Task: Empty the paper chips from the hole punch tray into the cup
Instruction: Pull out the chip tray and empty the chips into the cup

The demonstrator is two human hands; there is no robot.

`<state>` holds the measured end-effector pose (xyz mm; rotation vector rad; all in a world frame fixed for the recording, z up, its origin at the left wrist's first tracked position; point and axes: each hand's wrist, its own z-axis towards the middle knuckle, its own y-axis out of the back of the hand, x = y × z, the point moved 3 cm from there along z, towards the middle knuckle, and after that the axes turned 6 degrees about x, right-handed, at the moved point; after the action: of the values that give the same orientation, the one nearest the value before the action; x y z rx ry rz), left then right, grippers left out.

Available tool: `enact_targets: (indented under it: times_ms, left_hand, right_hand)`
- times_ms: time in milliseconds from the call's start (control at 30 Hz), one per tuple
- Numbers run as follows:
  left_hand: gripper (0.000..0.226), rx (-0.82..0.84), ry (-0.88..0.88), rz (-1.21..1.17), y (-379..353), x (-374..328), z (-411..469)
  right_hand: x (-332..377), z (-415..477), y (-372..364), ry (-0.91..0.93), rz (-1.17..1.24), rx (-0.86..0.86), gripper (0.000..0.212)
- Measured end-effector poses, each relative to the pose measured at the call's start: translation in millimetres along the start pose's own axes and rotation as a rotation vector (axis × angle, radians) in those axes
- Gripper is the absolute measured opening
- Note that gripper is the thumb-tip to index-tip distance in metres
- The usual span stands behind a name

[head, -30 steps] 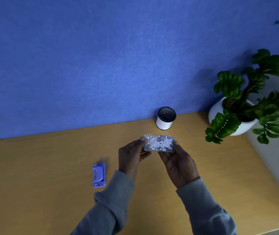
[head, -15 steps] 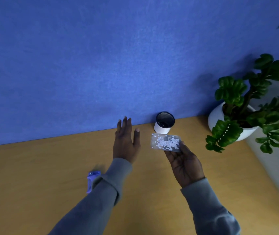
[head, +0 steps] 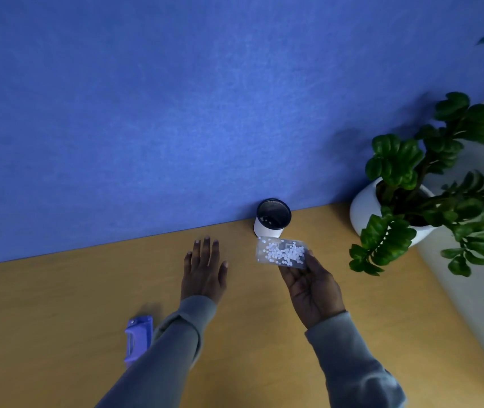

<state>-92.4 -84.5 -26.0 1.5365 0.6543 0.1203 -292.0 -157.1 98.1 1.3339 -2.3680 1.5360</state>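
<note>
A clear plastic hole punch tray (head: 282, 253) holds many white paper chips (head: 285, 254) and sits level in the fingertips of my right hand (head: 311, 287). Just beyond it, against the blue wall, stands a white cup (head: 270, 228) with a dark inside, upright, with a few chips visible in it. My left hand (head: 204, 270) lies flat on the wooden desk, palm down, fingers spread, to the left of the tray and holding nothing. The purple hole punch body (head: 137, 337) lies on the desk at lower left, partly behind my left sleeve.
A leafy plant in a white pot (head: 364, 210) stands at the right, close to the tray. The blue wall (head: 176, 113) runs along the desk's back edge. A pale surface (head: 476, 304) borders the wooden desk (head: 58, 319) on the right.
My left hand let go of the tray, moved left and settled flat on the desk. My right hand alone carried the tray a little nearer the cup.
</note>
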Motion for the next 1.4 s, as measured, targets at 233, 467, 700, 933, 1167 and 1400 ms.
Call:
enact_targets:
  times_ms: [233, 467, 700, 933, 1167, 1400]
  left_hand:
    - [0.064, 0.048, 0.022, -0.021, -30, 4, -5]
    - [0.061, 0.041, 0.005, -0.021, -42, 7, -7]
    - [0.061, 0.011, -0.005, -0.008, -45, 11, -6]
    - [0.061, -0.007, 0.000, 0.002, -44, 12, -8]
    - [0.062, -0.002, 0.012, 0.007, -45, 12, -6]
    - [0.061, -0.016, 0.017, 0.008, -45, 12, -7]
  right_hand:
    - [3, 19, 10, 0.023, 0.012, -0.014, 0.034]
    - [5, 33, 13, 0.024, -0.007, -0.011, 0.034]
    - [24, 64, -1, 0.095, -0.014, -0.085, 0.036]
    - [34, 106, -28, 0.290, -0.355, -0.244, 0.017]
    - [32, 130, -46, 0.749, -1.460, -0.376, 0.026]
    - [11, 140, -39, 0.943, -1.878, -0.165, 0.020]
